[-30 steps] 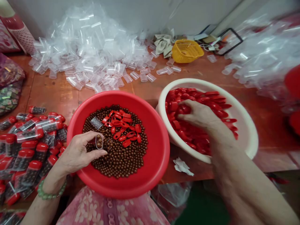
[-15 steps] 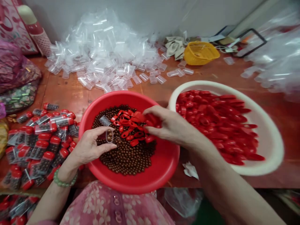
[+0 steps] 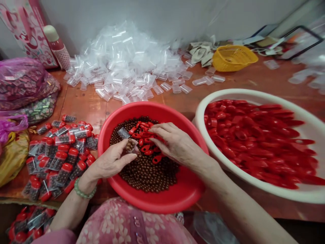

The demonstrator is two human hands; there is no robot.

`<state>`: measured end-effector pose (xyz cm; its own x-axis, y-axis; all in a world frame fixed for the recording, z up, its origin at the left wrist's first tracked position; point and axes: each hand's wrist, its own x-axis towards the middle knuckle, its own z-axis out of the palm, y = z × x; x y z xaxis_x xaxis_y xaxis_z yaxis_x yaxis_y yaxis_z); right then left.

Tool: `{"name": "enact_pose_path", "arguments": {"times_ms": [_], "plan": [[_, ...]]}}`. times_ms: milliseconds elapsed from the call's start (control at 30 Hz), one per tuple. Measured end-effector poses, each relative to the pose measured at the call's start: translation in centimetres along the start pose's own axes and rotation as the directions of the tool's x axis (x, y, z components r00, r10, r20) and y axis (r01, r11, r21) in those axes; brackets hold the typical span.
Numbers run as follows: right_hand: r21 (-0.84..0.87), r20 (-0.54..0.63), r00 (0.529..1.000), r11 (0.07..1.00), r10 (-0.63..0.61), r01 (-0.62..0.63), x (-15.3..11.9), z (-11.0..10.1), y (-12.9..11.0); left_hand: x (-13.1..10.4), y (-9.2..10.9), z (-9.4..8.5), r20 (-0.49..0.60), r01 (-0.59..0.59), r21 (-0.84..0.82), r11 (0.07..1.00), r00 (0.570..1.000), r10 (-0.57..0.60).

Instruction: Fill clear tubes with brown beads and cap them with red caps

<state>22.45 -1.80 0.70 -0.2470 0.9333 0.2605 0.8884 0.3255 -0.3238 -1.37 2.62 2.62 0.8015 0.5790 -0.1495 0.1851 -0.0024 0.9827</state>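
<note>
beads (image 3: 130, 145) could spill if the left hand (image 3: 111, 162), pinching the clear tube (image 3: 134, 154) over the red basin (image 3: 157, 205), tilts it, while the right hand (image 3: 175, 144) curves loosely over red caps (image 3: 145, 148), any grip hidden.

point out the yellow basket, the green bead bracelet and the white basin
Yellow basket (image 3: 223, 64): head view, on its front wall.
Green bead bracelet (image 3: 84, 195): head view, on the beads across the lower side of the wrist.
White basin (image 3: 243, 181): head view, on its near rim.
</note>
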Motion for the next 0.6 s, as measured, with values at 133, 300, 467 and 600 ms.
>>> {"name": "enact_pose_path", "arguments": {"times_ms": [133, 300, 467, 600], "plan": [[0.179, -0.071, 0.997, 0.984, -0.001, 0.014, 0.8, -0.5, -1.0, 0.4, -0.2, -0.1, 0.020, 0.054, -0.076, 0.996, 0.998, -0.053], [0.226, -0.052, 0.995, 0.971, 0.090, -0.076, 0.9, 0.0, 0.0, 0.1, -0.2, -0.1, 0.030, 0.104, -0.403, 0.909, 0.995, -0.100], [-0.027, 0.083, 0.979, 0.982, 0.186, -0.184, 0.8, 1.1, 1.4, -0.1, 0.0, 0.1, -0.032, 0.063, -0.451, 0.890, 0.996, -0.086], [-0.280, 0.270, 0.928, 0.943, 0.258, -0.181, 1.6, 1.9, 1.7, 0.1, -0.2, 0.1, -0.032, 0.034, -0.508, 0.860, 0.998, -0.058]]}}
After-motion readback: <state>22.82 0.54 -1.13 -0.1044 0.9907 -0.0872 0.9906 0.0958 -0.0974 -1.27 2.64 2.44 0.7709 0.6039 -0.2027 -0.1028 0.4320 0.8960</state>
